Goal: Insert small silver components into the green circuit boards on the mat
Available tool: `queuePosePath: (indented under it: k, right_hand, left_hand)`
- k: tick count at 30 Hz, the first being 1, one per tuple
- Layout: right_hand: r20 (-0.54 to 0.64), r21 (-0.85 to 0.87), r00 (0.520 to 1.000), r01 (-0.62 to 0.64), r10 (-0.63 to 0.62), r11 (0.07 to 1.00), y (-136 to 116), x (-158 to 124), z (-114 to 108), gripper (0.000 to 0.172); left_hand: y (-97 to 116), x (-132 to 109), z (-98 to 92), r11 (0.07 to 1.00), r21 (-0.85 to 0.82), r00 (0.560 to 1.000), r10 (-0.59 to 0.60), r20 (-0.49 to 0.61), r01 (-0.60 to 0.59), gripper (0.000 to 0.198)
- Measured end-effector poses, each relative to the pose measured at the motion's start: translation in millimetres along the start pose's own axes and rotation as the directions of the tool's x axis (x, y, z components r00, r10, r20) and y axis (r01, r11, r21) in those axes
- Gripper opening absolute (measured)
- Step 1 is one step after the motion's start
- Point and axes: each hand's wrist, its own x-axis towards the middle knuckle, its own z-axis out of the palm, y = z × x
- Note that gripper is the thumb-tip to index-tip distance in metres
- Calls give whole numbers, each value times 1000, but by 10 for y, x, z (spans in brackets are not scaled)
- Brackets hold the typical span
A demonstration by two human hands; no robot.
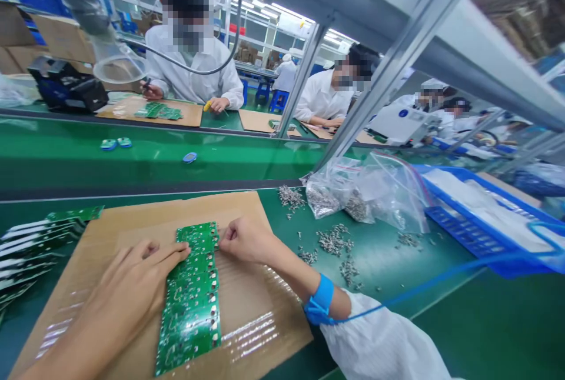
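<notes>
A long green circuit board panel (189, 303) lies lengthwise on a flat sheet of cardboard (247, 333). Small metal parts line its right edge. My left hand (141, 274) rests across the panel's left side, its index fingertip and thumb on the upper part of the board and its fingers loosely extended. At the upper right edge, my right hand (245, 242) is closed in a pinch against the board; whatever lies between the fingertips is hidden. A blue wrist strap (321, 300) with a cord circles my right wrist.
Small metal parts (334, 240) lie in several piles on the right, below plastic bags (326, 197) of similar parts. A blue basket (468, 230) stands farther right. More circuit boards (35, 245) are stacked at left. Beyond the green conveyor (247, 159), co-workers (194, 68) sit at benches.
</notes>
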Motion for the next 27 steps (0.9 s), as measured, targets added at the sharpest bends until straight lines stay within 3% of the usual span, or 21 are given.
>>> queuePosePath:
  k: [3, 5, 9, 12, 16, 22, 27]
  right_hand:
    - [-98, -88, 994, 29, -37, 996, 121, -381, -278, 12]
    - [-216, -217, 975, -8, -40, 976, 310, -710, -430, 21]
    - [-216, -410, 976, -122, 33, 904, 772, -1144, -512, 31]
    - [-210, -440, 977, -124, 32, 889, 954, -1182, -452, 32]
    - [-287, -481, 957, -180, 39, 858, 903, -1133, -452, 34]
    - [-112, -484, 994, -53, -1, 874, 738, -1156, -440, 23]
    - [-102, -506, 995, -69, 20, 860, 736, -1143, -356, 17]
  left_hand:
    - [-100, -40, 120, 1000, -2, 999, 16, -33, -16, 49]
    - [-144, -64, 195, 998, -26, 996, 48, -69, -50, 45]
    - [-171, -74, 256, 995, -51, 987, 78, -137, -86, 38]
    - [-204, -67, 269, 990, -66, 984, 113, -134, -123, 39]
    - [-269, -72, 315, 987, -99, 983, 110, -148, -125, 40]
    - [-235, -60, 327, 984, -128, 977, 100, -188, -125, 36]
    - [-223, -49, 277, 982, -106, 978, 139, -154, -156, 37]
